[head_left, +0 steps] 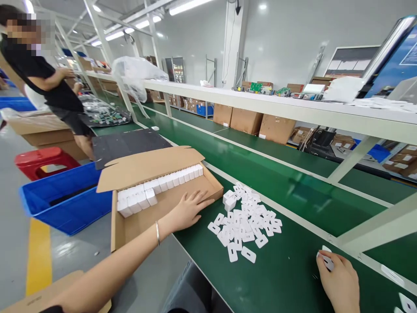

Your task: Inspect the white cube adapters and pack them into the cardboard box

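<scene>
My left hand [186, 210] stretches over the near right part of an open cardboard box [117, 232], its fingers spread with nothing in them. Rows of small white blocks [138, 201] line the box's far and left parts. Right of the box lies a loose heap of flat white plates [243, 226] with slots. Two or so white blocks [230, 201] stand at the heap's far left edge. At the lower right, my right hand [340, 278] pinches a white slotted plate [327, 262] just above the green bench; another white piece shows behind its fingertips.
More white plates [392, 274] lie at the far right. A white shelf [260, 101] runs above the green bench [208, 265]. A blue bin [70, 204] and red stool [47, 160] stand on the left. A person [48, 82] works beyond them.
</scene>
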A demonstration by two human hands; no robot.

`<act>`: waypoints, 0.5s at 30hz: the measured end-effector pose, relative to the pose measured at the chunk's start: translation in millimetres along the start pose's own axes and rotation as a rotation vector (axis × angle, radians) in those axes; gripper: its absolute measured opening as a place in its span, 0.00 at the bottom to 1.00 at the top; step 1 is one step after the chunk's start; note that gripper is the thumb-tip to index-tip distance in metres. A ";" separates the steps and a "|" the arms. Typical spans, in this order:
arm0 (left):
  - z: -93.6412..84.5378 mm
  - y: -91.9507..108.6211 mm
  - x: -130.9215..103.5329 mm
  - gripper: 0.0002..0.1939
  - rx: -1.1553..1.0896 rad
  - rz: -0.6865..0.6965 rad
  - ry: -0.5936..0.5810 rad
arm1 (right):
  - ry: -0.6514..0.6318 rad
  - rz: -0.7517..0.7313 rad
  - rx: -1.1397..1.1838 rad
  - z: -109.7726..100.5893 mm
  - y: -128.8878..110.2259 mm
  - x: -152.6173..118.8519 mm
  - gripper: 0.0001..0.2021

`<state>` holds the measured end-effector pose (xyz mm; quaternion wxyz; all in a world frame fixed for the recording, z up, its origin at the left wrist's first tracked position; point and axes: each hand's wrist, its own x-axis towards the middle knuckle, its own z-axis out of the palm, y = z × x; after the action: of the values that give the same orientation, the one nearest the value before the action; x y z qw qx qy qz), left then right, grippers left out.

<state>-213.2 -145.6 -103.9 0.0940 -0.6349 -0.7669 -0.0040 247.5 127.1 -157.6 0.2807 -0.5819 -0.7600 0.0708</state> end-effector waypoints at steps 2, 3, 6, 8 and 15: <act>12.1 6.5 -2.1 0.36 0.030 -0.011 0.022 | 0.010 -0.010 0.001 0.5 1.3 0.6 0.22; 16.0 10.3 -1.3 0.35 0.049 -0.032 0.031 | 0.026 -0.028 -0.006 1.0 2.5 0.7 0.22; 22.0 16.8 4.9 0.33 0.077 -0.113 0.038 | 0.081 -0.076 -0.046 2.7 8.0 0.8 0.23; 23.7 17.3 10.5 0.33 0.071 -0.147 0.039 | 0.094 -0.066 -0.071 3.9 11.7 0.9 0.24; 26.7 21.6 37.9 0.34 0.074 -0.270 0.042 | 0.050 -0.015 -0.084 3.3 8.2 -0.5 0.24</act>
<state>-202.6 -101.2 -126.9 0.1321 -0.5216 -0.8429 -0.0017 252.8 129.9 -164.1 0.2755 -0.5892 -0.7593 0.0222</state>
